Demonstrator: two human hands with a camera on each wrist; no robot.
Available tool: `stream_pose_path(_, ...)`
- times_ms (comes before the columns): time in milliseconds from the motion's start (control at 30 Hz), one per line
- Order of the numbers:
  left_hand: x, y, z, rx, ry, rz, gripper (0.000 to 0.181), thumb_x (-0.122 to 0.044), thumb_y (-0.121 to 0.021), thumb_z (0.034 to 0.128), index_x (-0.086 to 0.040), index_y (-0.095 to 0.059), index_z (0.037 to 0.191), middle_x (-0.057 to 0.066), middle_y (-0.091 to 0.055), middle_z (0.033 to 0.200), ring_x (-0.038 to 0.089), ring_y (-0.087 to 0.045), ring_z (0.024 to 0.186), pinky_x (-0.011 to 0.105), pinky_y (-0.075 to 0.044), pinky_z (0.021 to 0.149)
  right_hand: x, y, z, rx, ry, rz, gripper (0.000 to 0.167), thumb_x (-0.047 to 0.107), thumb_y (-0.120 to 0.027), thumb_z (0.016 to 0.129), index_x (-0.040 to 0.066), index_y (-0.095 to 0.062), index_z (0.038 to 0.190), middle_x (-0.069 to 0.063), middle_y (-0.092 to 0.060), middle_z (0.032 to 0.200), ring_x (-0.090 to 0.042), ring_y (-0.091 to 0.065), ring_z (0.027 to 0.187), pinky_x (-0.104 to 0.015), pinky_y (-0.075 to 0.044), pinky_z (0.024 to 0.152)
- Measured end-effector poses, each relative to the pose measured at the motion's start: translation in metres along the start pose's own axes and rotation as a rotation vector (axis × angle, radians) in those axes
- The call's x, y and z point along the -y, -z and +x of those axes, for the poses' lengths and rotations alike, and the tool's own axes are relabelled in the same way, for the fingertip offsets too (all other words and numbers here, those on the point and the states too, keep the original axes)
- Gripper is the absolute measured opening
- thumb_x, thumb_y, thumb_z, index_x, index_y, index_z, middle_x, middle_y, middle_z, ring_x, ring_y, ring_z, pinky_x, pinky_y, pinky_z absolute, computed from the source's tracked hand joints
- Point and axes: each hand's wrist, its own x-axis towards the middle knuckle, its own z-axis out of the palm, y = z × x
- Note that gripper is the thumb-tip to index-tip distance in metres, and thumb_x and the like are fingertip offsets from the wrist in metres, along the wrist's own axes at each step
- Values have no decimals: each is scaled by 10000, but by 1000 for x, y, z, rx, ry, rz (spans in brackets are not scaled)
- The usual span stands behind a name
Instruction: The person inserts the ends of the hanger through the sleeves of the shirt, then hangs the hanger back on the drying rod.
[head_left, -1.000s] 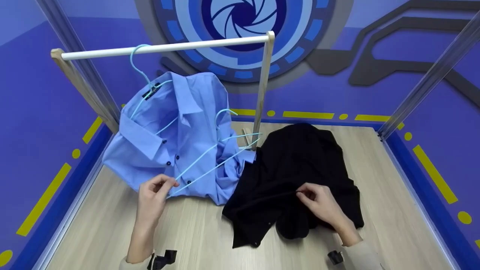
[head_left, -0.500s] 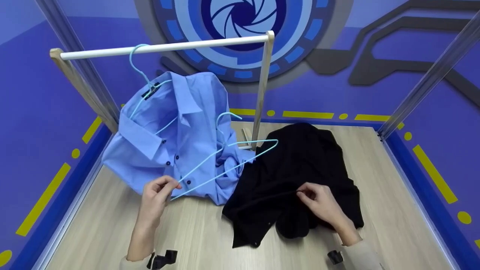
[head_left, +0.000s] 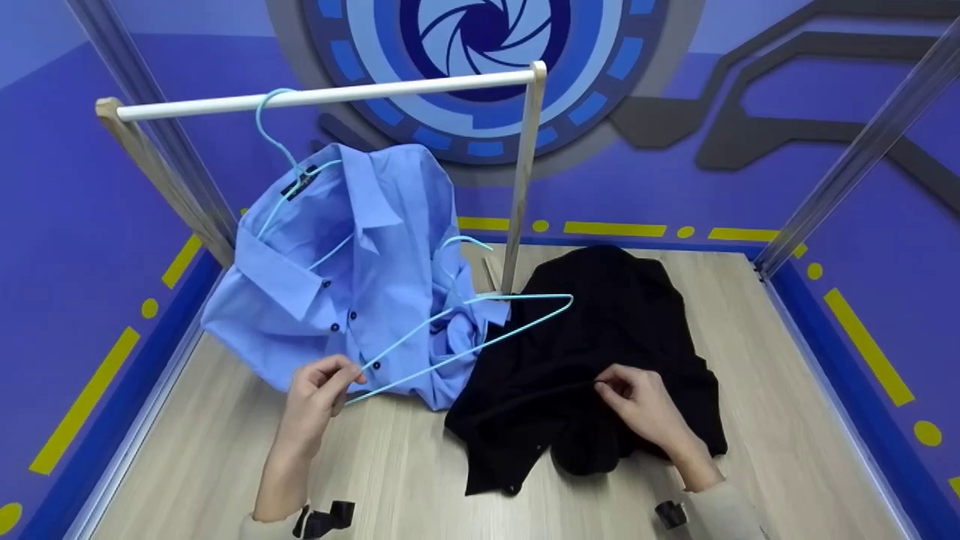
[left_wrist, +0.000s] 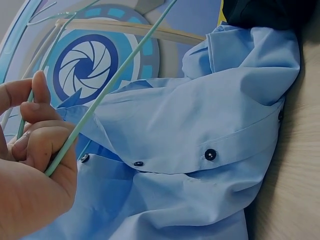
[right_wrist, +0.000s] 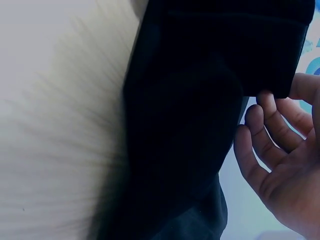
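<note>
My left hand pinches the left end of a light blue wire hanger, whose hook points up and right; its right end lies over the black garment. In the left wrist view the fingers of the left hand curl round the hanger wire. My right hand pinches an edge of the black garment between thumb and fingers; the right wrist view shows the hand at the cloth's edge. Behind the hanger, a blue shirt hangs on another hanger.
The rack's white rail crosses the upper left, on wooden posts. The lower part of the blue shirt meets the wooden tabletop. Printed blue walls enclose the back and sides.
The held hanger has tilted down and shifted right, its far end now over the black garment. My left hand has moved slightly right and down; my right hand is nearly still.
</note>
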Motion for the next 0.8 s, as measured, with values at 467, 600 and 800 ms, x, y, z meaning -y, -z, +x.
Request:
stream_pose_path(467, 1, 1, 0, 63, 15, -11, 217, 38, -570, 1000, 89, -645, 803, 157, -342, 527, 163, -212, 444, 338, -152, 415, -1, 0, 1, -8, 25, -6, 145, 20, -753, 905, 163, -739, 892, 157, -660, 782, -65, -583, 623, -245, -492, 571)
stream_pose_path(600, 0, 1, -1, 68, 38, -8, 213, 41, -573, 994, 135, -624, 810, 139, -362, 526, 127, -235, 450, 330, -154, 419, -1, 0, 1, -2, 16, -7, 143, 28, -752, 910, 169, -739, 896, 160, -660, 787, -66, -585, 625, -249, -495, 575)
stream_pose_path(800, 0, 1, -2, 77, 67, 3, 208, 42, -581, 989, 104, -637, 799, 62, -497, 570, 142, -240, 456, 350, -157, 424, 0, 0, 1, 7, 2, -10, 158, 33, -749, 915, 189, -733, 897, 161, -652, 782, -68, -588, 629, -256, -503, 581)
